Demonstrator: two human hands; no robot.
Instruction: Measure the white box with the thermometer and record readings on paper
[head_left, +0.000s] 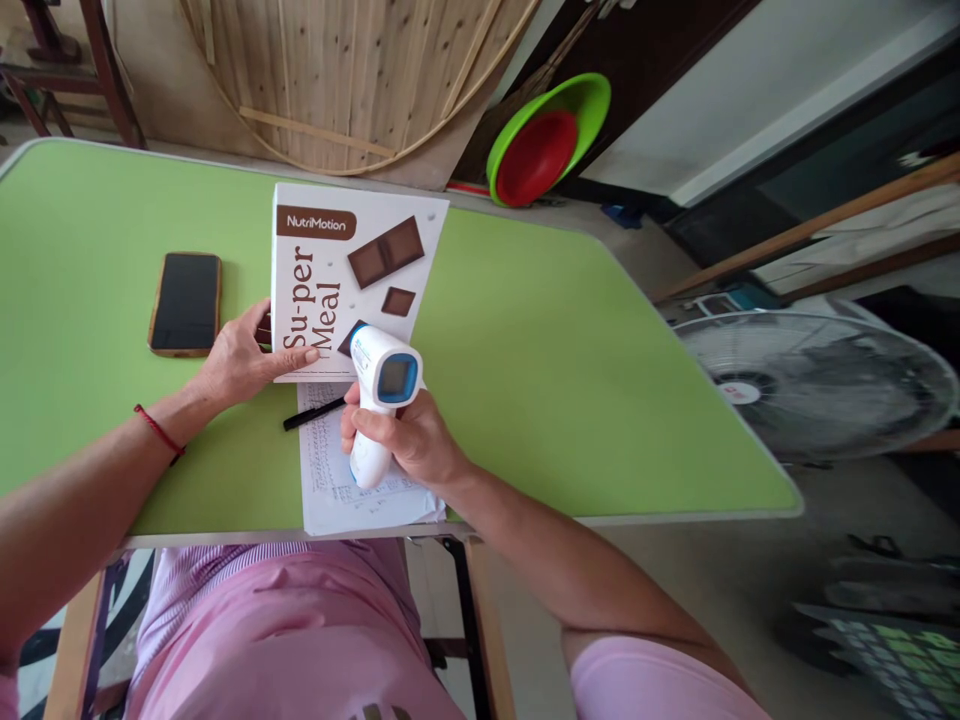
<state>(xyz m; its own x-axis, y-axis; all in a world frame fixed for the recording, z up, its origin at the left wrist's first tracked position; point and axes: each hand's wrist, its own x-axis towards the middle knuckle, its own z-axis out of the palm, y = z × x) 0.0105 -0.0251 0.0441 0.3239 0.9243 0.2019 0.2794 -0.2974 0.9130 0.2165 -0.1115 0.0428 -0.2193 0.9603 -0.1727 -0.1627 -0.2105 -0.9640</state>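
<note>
My left hand grips the lower left edge of a white box printed "NutriMotion Su-per Meal" with pictures of chocolate, its thumb lying across the front. In my right hand is a white and blue infrared thermometer, fingers wrapped round its handle. The thermometer's small screen faces me, and its head overlaps the box's lower right part. Under the box's lower edge lie written paper sheets, with a black pen across their upper left. Whether the thermometer touches the box I cannot tell.
A phone in a brown case lies on the green table, left of the box. Behind the table stand a round wooden board and green and red basins. A large fan is beyond the table's right edge.
</note>
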